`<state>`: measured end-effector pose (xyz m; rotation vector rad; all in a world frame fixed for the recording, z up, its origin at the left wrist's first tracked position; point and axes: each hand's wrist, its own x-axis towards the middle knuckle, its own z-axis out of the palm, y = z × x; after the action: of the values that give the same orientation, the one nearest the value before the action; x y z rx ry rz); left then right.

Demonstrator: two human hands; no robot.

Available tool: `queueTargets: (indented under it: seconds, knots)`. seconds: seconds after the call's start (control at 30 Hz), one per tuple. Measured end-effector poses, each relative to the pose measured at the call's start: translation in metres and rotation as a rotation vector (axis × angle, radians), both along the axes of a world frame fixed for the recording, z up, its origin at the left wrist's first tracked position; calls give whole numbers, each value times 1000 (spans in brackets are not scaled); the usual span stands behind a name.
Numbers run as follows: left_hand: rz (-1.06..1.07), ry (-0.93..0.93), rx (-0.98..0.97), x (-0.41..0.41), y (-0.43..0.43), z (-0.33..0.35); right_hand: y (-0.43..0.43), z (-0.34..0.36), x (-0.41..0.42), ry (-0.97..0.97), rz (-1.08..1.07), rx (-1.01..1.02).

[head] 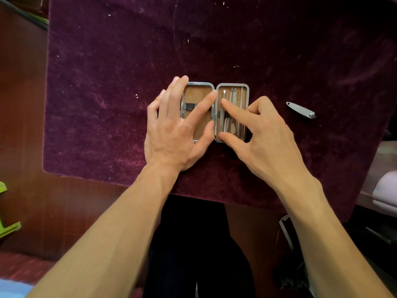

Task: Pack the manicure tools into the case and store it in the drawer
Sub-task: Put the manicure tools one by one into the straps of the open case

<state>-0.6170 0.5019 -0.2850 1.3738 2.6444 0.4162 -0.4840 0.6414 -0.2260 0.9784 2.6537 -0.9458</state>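
A small metal-rimmed manicure case (232, 85) lies open flat on the purple velvet cloth, tan lining up. Its right half holds several slim steel tools (234, 97) under an elastic strap. Its left half (199, 91) shows a strap and is mostly covered by my left hand (176, 125), which rests spread over it with the forefinger along the hinge. My right hand (264, 134) is at the right half, forefinger pressing on the tools and thumb at the case's near edge. A steel nail clipper (300, 110) lies loose on the cloth to the right of the case.
The purple cloth (107, 93) covers a wooden table (23, 104); its near edge runs just below my wrists. Green plastic pieces (6, 222) sit at the far left. A pale pink object (386, 190) is at the right edge. Dark space lies under the table.
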Motion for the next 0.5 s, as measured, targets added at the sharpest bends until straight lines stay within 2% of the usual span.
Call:
queueTargets:
  seconds: [0.5]
  knots:
    - [-9,9,-7,0,0,-2,3,-1,-3,-8,0,-1]
